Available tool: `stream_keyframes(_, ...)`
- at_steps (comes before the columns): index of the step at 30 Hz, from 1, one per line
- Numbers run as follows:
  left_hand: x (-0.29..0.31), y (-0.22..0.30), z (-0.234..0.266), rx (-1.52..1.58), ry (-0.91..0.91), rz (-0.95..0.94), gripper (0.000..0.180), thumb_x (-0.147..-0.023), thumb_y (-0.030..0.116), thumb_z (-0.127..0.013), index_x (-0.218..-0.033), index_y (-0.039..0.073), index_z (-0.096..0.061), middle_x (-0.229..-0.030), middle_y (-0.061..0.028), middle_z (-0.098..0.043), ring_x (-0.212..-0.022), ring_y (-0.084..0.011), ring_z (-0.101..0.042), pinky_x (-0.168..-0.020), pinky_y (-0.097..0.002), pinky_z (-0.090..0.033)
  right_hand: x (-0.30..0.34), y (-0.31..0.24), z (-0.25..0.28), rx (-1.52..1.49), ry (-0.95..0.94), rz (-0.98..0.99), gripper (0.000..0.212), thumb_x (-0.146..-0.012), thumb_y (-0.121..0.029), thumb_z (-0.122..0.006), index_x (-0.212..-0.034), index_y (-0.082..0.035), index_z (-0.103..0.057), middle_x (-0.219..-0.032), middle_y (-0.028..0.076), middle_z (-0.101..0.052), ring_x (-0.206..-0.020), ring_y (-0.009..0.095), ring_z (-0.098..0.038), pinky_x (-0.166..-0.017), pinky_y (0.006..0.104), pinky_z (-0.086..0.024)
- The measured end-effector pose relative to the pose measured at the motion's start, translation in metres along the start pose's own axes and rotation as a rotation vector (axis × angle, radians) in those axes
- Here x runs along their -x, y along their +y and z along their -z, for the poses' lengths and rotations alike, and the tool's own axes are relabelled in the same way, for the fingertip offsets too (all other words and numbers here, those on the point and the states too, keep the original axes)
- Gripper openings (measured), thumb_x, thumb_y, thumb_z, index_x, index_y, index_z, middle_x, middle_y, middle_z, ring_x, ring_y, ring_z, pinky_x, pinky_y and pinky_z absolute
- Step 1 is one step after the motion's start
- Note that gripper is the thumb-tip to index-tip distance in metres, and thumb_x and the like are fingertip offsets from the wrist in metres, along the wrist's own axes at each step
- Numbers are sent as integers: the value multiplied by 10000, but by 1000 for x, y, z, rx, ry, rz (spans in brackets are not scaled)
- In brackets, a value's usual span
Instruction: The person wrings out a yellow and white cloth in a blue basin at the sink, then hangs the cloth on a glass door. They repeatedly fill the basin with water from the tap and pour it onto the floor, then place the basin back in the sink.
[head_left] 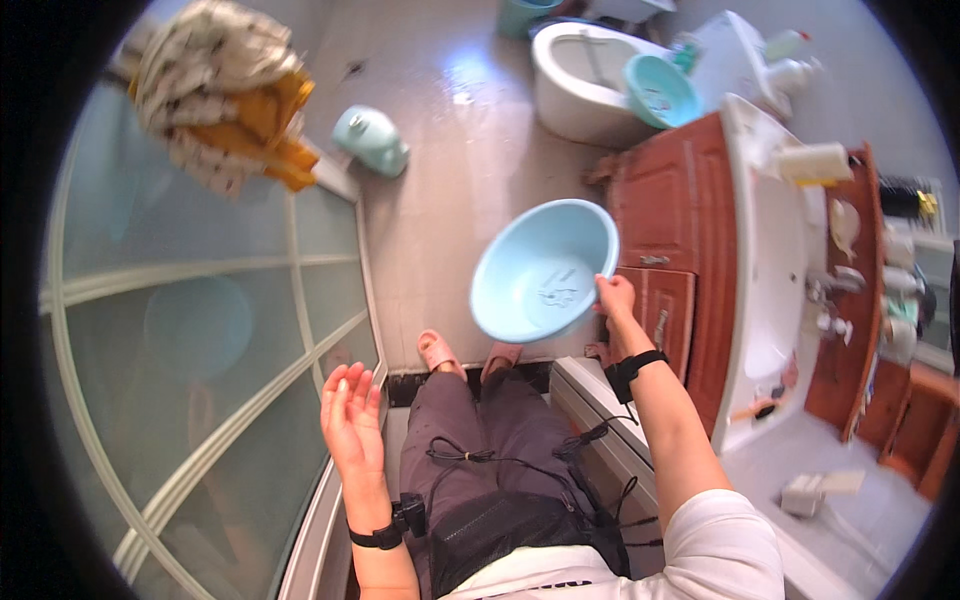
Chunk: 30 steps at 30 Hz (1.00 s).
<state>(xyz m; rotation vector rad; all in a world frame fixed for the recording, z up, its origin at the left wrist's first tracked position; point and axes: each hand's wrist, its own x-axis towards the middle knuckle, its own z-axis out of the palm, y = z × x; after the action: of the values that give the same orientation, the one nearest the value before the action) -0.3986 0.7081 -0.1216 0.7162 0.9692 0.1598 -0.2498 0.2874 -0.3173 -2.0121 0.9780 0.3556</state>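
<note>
A light blue plastic basin (515,262) with a dark line drawing on its inner bottom hangs tilted in front of me. My right hand (615,298) grips its right rim, the thumb over the edge and the other fingers mostly hidden behind. Palm up and holding nothing, my left hand (353,415) is raised beside the glass sliding door (200,340), its fingers loosely extended. Both wrists wear black straps.
A red-brown vanity cabinet (675,200) with a white sink (775,260) stands on the right. Behind it is a white toilet (590,95), with a turquoise basin (662,92) beside it. A pale green jug (370,140) stands on the floor; clothes (215,85) hang upper left.
</note>
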Motion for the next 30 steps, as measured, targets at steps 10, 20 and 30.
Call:
stream_keyframes(10,31,62,-79,-42,-273,-98,239,-913,124,-479,-1140,59,-514,-1137,-88,-577,-1027,-178,-563,-849,-309,-477,139,-91,133,-934,-175,-98,217,-858,-200,-589,-978,-20,-567,-884,66,-602,-756,145,-596,-617,261,-543)
stream_keyframes(20,30,103,-134,-71,-475,-109,296,-923,143,-485,-1200,42,-462,-1167,-88,-572,-1020,-176,-576,-847,-305,-491,209,-81,262,-1684,251,93,280,-863,-148,-594,-1098,-33,-493,-1076,66,-522,-960,198,-535,-834,311,-517)
stream_keyframes(30,35,96,-170,-151,-526,-146,303,-917,129,-490,-1206,47,-454,-1161,-77,-578,-1022,-158,-573,-859,-290,-479,91,-66,311,-2082,725,-61,323,-889,-93,-541,-1153,37,-408,-1110,152,-474,-979,309,-524,-783,375,-570)
